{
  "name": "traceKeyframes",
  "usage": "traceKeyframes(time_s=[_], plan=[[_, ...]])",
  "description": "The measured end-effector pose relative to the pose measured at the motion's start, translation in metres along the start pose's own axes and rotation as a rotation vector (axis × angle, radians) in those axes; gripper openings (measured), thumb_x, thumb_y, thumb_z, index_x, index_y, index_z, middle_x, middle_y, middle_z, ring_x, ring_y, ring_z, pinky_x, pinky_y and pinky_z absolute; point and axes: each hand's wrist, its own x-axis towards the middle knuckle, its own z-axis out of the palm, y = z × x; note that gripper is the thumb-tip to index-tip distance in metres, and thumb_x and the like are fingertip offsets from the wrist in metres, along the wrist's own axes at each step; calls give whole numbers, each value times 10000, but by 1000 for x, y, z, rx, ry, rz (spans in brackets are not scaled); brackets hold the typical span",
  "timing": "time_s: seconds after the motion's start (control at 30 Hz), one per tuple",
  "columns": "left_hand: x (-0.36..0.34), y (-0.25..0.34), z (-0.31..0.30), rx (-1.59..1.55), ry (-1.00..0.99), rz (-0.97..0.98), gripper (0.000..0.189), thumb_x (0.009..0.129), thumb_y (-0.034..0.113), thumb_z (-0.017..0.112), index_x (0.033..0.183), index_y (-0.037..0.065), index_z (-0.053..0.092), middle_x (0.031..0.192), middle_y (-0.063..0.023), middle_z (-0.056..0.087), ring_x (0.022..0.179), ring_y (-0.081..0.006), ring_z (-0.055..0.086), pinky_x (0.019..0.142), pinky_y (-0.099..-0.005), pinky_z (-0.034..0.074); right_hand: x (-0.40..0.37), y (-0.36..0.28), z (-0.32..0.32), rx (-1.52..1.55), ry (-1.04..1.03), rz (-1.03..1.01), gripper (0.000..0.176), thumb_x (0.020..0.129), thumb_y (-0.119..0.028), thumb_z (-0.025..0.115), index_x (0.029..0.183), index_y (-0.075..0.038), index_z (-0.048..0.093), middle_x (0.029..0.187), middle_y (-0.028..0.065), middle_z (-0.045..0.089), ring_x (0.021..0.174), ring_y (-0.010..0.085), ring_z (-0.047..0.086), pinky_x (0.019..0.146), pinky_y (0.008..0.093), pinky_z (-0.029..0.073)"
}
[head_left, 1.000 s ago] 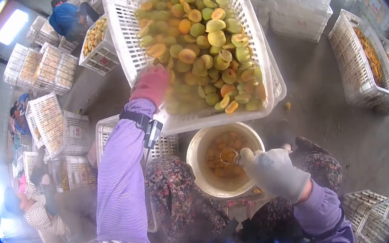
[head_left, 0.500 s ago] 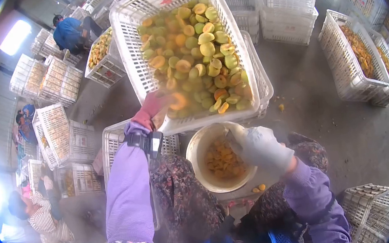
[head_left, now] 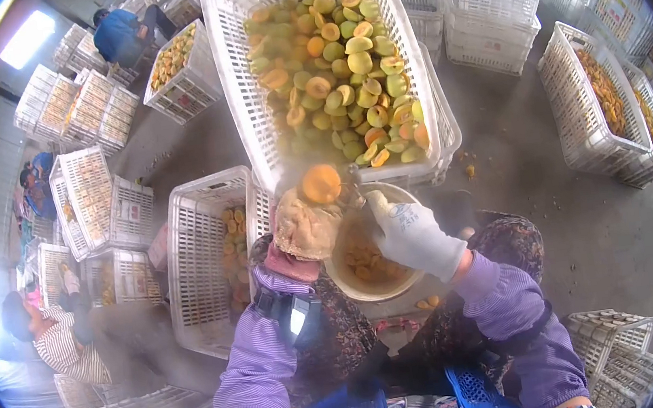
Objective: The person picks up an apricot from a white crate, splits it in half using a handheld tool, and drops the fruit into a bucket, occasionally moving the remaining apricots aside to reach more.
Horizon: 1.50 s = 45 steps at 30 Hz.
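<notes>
My left hand (head_left: 305,224), in a dusty glove with a pink cuff, holds up an orange apricot half (head_left: 321,183). Close on its right is my right hand (head_left: 418,233), in a white glove, closed on a small metal-tipped tool (head_left: 354,176); its exact kind I cannot tell. Both hands are above the rim of a pale bucket (head_left: 374,293), partly covering it. Orange pieces (head_left: 368,262) lie inside the bucket. Just beyond the hands, a white plastic crate (head_left: 234,77) is heaped with green and orange apricot halves (head_left: 360,63).
A lower white crate (head_left: 192,302) with apricot halves stands left of my knees. Fruit-filled crates (head_left: 568,109) are at the right, stacked crates (head_left: 494,28) behind. A person in blue (head_left: 117,38) sits at the back left; another in stripes (head_left: 70,341) is nearer.
My left hand has come from the big crate's near edge to above the bucket, bringing an apricot half. My right hand has risen slightly leftward with the tool, toward the fruit.
</notes>
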Motion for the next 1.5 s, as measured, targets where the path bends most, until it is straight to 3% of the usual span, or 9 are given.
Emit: traceKeyframes(time_s=[0.17,0.27,0.57,0.67,0.73,0.97,1.07,1.27,1.5], plan=[[14,-2,6,-32,-28,11,239,925,139,543,1111,-4,587,1025,-104,640,969,-228,613,888,-324,496,0,9,-3,-62,60,-92,378,898,-243,545,1164,25,517,699,134,655,625,312,647,601,395,507],[20,-3,13,-44,-37,21,243,924,138,539,1118,-3,584,1026,-109,637,971,-232,610,885,-322,493,9,-2,-8,-1,53,-12,312,866,-167,570,1141,-21,535,830,140,650,689,320,650,597,398,517],[21,-21,44,-257,78,3,257,922,134,527,1138,2,574,1029,-123,631,974,-242,600,877,-319,482,11,6,31,-410,70,-79,355,847,-190,544,1105,52,576,781,93,654,674,236,666,577,338,516],[17,-58,55,-694,140,-149,236,954,152,509,1145,18,544,1038,-93,610,916,-180,600,747,-268,523,10,4,35,-381,-43,-92,346,829,-185,567,1083,50,585,801,118,652,726,247,670,605,343,524],[23,-49,51,-787,142,-159,248,980,205,486,1132,19,549,1031,-88,612,887,-168,609,716,-270,540,9,-3,34,-216,-79,-21,484,824,-107,534,1253,103,457,782,148,628,679,274,634,613,373,507],[29,-48,36,-733,208,-273,332,1019,305,434,1084,10,571,915,-85,641,797,-179,637,683,-286,553,14,-6,19,347,-81,2,629,763,-65,574,1342,97,387,765,196,613,701,347,628,625,425,493],[25,-40,39,-894,156,-291,243,965,147,473,1148,0,535,1031,-96,604,860,-196,619,713,-282,547,14,-11,22,21,-231,154,586,781,-74,567,1317,97,401,815,187,635,742,340,650,631,418,500],[32,-53,56,-137,139,115,286,940,98,511,1205,-9,498,1051,-98,598,851,-196,622,740,-249,553,13,-6,28,-209,-167,159,594,842,-154,574,1330,116,368,926,159,664,758,280,681,627,370,533],[31,-1,64,-1013,299,-247,386,1021,357,421,1132,13,555,989,-109,637,893,-206,635,810,-309,549,16,-8,34,-257,-175,146,500,861,-91,507,1319,78,400,871,115,650,748,271,662,601,373,503]])
